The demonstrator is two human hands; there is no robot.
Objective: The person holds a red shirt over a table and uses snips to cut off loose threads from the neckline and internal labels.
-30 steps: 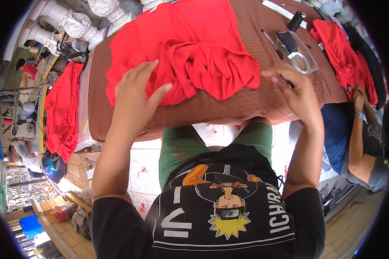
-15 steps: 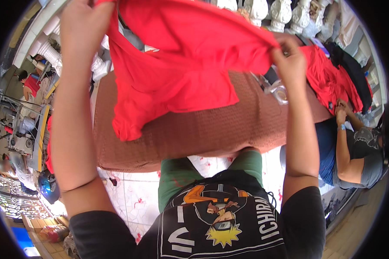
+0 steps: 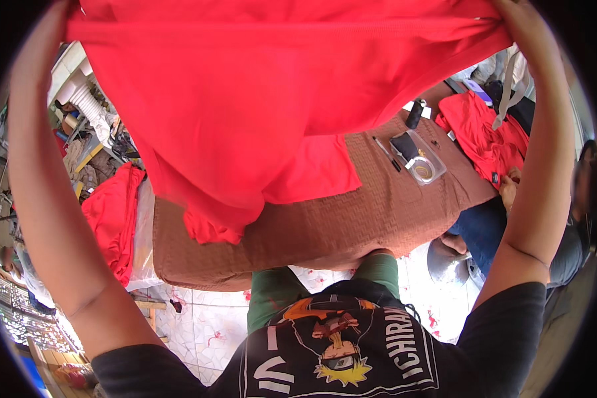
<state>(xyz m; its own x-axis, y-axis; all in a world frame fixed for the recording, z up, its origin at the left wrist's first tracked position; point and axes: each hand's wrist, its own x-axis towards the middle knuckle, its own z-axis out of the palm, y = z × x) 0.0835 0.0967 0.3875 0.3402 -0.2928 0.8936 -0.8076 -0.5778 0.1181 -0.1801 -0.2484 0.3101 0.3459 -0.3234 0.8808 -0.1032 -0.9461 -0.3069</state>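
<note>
I'm looking down through the head camera, and both arms are reaching up and outward over the table [image 3: 404, 215], which is wearing a brown textured cloth. The left hand [image 3: 58, 14] is gripping the red garment [image 3: 245, 86] at its left end; the picture's rim is cutting off most of the fingers. The right hand [image 3: 516, 14] is holding the opposite end, so each grip is closing on fabric, though I'm not seeing the fingertips clearly. The garment is stretching between them above the table, covering the far edge and drooping in the middle. Its lowest bunched part is hanging toward the table's near edge, left of centre; whether it is touching the cloth I cannot tell.

Toward the table's right edge, a pen [image 3: 386, 154] is lying just beside a clear plastic container [image 3: 442, 166], and a black spool [image 3: 415, 114] is standing beyond them, nearer the far edge. At the right end, a second red garment [image 3: 481, 126] is lying folded, with a co-worker's hand [image 3: 509, 189] touching it near the near-right corner. Past the left edge, more red cloth [image 3: 116, 212] is draping downward.
</note>
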